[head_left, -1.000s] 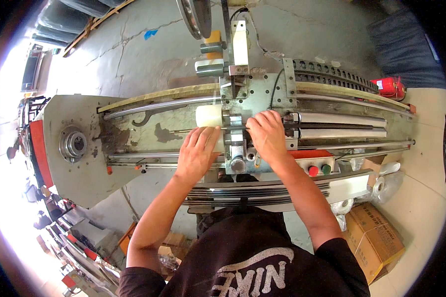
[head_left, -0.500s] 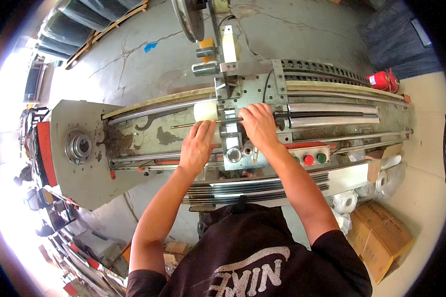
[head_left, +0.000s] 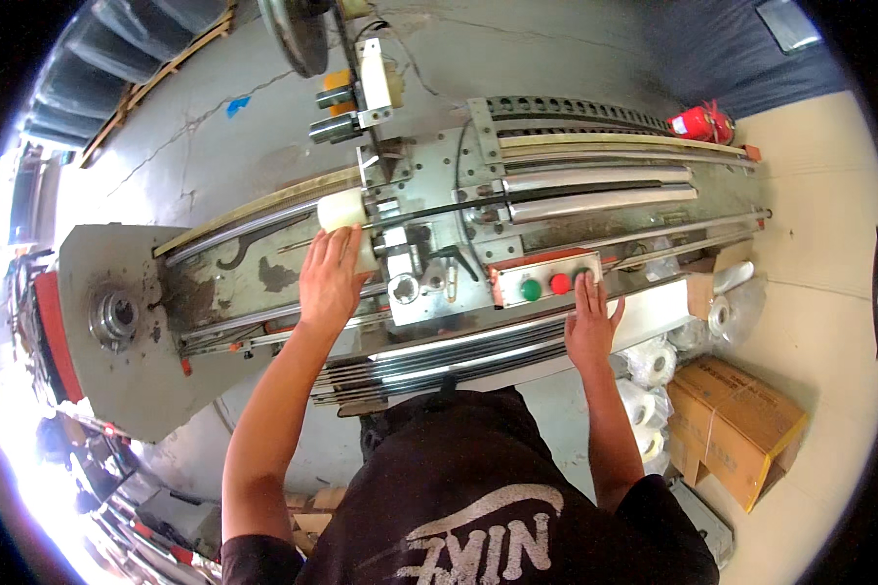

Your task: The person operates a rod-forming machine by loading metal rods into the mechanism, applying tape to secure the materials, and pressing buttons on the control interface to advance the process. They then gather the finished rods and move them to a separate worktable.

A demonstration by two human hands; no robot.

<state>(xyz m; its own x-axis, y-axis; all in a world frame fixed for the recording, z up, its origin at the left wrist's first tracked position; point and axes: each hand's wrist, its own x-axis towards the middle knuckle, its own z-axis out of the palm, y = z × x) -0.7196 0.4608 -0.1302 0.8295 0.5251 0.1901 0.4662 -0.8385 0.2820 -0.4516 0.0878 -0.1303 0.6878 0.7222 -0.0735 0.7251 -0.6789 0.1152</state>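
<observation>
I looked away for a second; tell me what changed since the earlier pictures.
The right hand let go of the rod and moved right and nearer the body, to the button box. The left hand stayed by the white roller.

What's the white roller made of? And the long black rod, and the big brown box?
White roller: probably plastic, maybe rubber; it's creamy and smooth, without metal's mirror shine.
Black rod: maybe coated metal or carbon fibre; it's dark, straight and rather dull, so I can't be sure.
Brown box: almost surely cardboard, with flat, dull tan sides and folded edges.
</observation>
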